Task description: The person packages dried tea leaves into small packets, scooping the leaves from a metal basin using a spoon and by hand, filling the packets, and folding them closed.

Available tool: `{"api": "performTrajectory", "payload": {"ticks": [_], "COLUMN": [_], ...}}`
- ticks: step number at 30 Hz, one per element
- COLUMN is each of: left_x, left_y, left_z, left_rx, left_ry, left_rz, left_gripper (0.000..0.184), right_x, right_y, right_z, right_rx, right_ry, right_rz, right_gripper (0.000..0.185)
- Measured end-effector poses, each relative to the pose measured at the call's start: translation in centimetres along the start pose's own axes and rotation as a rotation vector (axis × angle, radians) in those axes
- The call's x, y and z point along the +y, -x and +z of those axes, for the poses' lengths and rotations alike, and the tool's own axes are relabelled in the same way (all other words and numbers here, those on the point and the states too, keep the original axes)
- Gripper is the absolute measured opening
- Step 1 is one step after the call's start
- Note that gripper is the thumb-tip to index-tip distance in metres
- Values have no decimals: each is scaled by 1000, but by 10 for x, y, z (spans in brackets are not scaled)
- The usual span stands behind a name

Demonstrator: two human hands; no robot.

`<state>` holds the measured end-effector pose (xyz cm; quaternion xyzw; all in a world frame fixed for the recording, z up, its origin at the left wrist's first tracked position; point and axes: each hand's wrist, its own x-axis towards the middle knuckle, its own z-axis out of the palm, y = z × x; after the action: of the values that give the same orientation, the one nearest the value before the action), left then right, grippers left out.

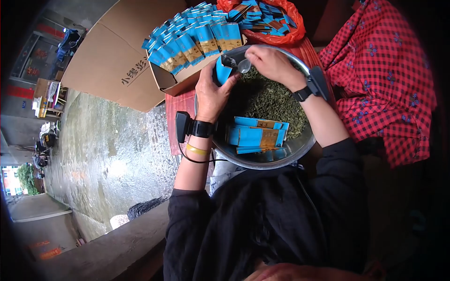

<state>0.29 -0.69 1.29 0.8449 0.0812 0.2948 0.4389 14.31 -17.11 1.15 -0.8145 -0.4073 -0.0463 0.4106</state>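
My left hand [210, 91] is closed round a small blue packet [223, 71], holding it tilted over the left edge of the metal bowl [301, 146], its mouth open. My right hand [269, 63] is pinched on a clear spoon [244, 66], whose end is just beside that mouth; I cannot tell whether they touch. Below my right hand, dried green leaves [276, 104] lie in the bowl, and nearer my body a few blue and gold packets [260, 136] lie flat in it, overlapping. I wear a black strap on each wrist. Beyond my left hand a cardboard box [180, 83] holds rows of upright packets [190, 44], and beside it a red plastic bag [296, 35] holds a loose heap of more. A red checked cloth [379, 79] hangs to my right, and a wet, shiny floor [117, 145] spreads to my left
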Motion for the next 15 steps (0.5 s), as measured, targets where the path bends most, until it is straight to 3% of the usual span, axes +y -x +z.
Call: {"api": "performTrajectory", "payload": {"ticks": [2,3,4,10,12,15], "left_x": [0,-3,-5,-3,-4,-4], "left_y": [0,-1,-1,0,0,0], "left_z": [1,2,2,0,0,1], "left_rx": [5,18,32,50,46,38], "left_ry": [7,13,18,-7,5,15], "left_rz": [-11,6,23,9,2,-6], "left_gripper": [58,57,57,55,55,55], "right_x": [5,3,-1,10,16,12], "right_y": [2,4,8,-3,-9,-9], "right_z": [17,19,26,16,9,-11], "right_rx": [-59,-199,-173,-265,-435,-470], "right_ry": [177,163,104,-48,-366,-569], "right_rz": [-90,-83,-102,80,237,235], "right_gripper": [14,11,9,16,27,32]}}
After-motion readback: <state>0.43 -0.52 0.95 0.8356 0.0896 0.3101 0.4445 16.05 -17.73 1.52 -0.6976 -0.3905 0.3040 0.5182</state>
